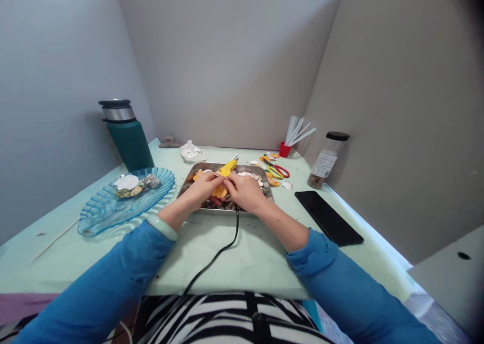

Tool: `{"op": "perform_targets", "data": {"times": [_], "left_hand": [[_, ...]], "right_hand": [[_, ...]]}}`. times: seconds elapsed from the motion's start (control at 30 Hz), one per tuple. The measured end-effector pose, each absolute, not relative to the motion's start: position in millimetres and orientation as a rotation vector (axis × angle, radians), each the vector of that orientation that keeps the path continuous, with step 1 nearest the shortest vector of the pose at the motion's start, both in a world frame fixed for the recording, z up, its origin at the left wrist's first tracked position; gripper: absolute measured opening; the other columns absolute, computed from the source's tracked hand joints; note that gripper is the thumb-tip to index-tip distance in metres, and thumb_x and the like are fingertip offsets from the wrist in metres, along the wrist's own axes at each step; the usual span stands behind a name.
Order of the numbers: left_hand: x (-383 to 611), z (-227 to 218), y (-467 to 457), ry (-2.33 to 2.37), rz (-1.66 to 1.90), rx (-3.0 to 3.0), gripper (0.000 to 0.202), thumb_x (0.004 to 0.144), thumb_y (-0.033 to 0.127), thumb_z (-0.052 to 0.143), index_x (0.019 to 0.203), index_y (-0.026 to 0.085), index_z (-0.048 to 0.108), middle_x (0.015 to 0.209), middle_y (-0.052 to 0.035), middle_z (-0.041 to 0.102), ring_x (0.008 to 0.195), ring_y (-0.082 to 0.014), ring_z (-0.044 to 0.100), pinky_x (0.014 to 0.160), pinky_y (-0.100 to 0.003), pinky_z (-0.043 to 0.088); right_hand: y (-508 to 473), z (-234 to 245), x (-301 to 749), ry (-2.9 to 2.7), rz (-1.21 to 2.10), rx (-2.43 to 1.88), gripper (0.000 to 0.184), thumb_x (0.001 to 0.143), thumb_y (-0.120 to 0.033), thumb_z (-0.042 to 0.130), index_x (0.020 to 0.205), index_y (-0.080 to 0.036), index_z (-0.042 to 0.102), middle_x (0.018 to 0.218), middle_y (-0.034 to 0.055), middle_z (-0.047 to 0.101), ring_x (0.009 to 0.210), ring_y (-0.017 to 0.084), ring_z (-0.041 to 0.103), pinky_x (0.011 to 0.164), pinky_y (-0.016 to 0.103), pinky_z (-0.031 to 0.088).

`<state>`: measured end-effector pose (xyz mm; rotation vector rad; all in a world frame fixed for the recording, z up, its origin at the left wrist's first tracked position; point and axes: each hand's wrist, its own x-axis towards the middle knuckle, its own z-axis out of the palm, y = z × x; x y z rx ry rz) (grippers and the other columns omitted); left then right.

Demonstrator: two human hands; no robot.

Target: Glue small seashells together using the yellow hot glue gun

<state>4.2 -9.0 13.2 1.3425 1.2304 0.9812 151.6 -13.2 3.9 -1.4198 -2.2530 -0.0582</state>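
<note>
Above a metal tray (267, 195) of shells, my left hand (202, 188) and my right hand (246, 191) meet, fingertips pinched close together. Whatever sits between them is too small and too covered to name. Just below the fingertips shows an orange-yellow shell (220, 191); whether the fingers touch it I cannot tell. A yellow glue gun (228, 168) lies in the tray directly beyond my hands, its tip pointing away. From the tray's near side a black cord (221, 253) runs to the table's front edge.
On the left stand a blue scalloped plate (91, 210) holding shells and a green bottle (130, 145). Red-yellow scissors (279, 171), a red cup (285, 150) of glue sticks (297, 130), a clear jar (325, 162) and a black phone (328, 218) are on the right. Grey partitions enclose the table.
</note>
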Motion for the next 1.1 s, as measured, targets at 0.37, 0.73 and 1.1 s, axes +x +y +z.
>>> {"op": "perform_targets", "data": {"times": [0.37, 0.73, 1.1], "left_hand": [[2.9, 12.0, -8.4, 1.212, 0.976, 1.337, 0.019, 0.085, 0.030, 0.062, 0.093, 0.012, 0.066, 0.069, -0.0020, 0.066, 0.050, -0.0130, 0.062, 0.043, -0.022, 0.050], [3.0, 13.8, -9.8, 1.208, 0.984, 1.353, 0.019, 0.083, 0.030, 0.064, 0.091, 0.013, 0.066, 0.067, -0.0023, 0.066, 0.050, -0.0129, 0.061, 0.044, -0.022, 0.050], [4.8, 15.0, -11.4, 1.235, 0.970, 1.344, 0.017, 0.087, 0.023, 0.058, 0.095, 0.011, 0.067, 0.065, -0.0018, 0.065, 0.047, -0.0124, 0.060, 0.042, -0.022, 0.050]], "right_hand": [[-13.5, 5.7, 151.6, -2.247, -0.060, -1.427, 0.031, 0.100, -0.033, 0.041, 0.100, -0.019, 0.068, 0.095, 0.0066, 0.074, 0.087, 0.020, 0.067, 0.067, 0.026, 0.036], [-15.9, 7.2, 151.0, -2.274, -0.030, -1.439, 0.032, 0.101, -0.033, 0.039, 0.105, -0.019, 0.068, 0.098, 0.0073, 0.074, 0.090, 0.019, 0.067, 0.070, 0.025, 0.038], [-14.4, 5.0, 151.6, -2.277, -0.049, -1.422, 0.031, 0.100, -0.033, 0.040, 0.104, -0.019, 0.068, 0.096, 0.0073, 0.074, 0.087, 0.019, 0.067, 0.068, 0.025, 0.037]]}}
